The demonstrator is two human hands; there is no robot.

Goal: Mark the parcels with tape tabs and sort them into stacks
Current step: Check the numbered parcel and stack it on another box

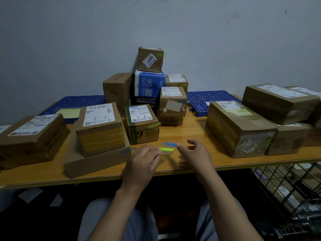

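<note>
The parcel marked 3-2 (142, 124) stands near the middle of the wooden table (191, 131), with a green tab (153, 125) sticking out from its upper right edge. Just in front of it the left hand (142, 162) hovers over the table edge, fingers curled and pinching a clear tab strip (165, 152) that carries a green tape tab (166, 149) and a blue tape tab (170, 144). In front and to the right of it the right hand (196, 153) has its fingers loosely bent. Its thumb tip meets the free end of the blue tape tab, but blur hides whether it has a real pinch. To the left of the 3-2 parcel, touching or nearly so, the 3-1 parcel (100, 126) lies on a flat carton (93, 162), which has a dull blue tab (127, 150) at its near corner. Farther left lies a low wide parcel (33, 134). Crowded behind the 3-2 parcel is a pile: a tall brown box (118, 89), a blue box (149, 84) with a small carton marked 5004 (150, 59) on top, and a labelled parcel (172, 101) resting on one scrawled 2430 (171, 120). Well to its right a long parcel (238, 127) lies beside stacked others (279, 103). A blue perforated pallet (212, 100) lies behind it against the wall, and a wire basket (286, 188) sits under the table at its lower right.
</note>
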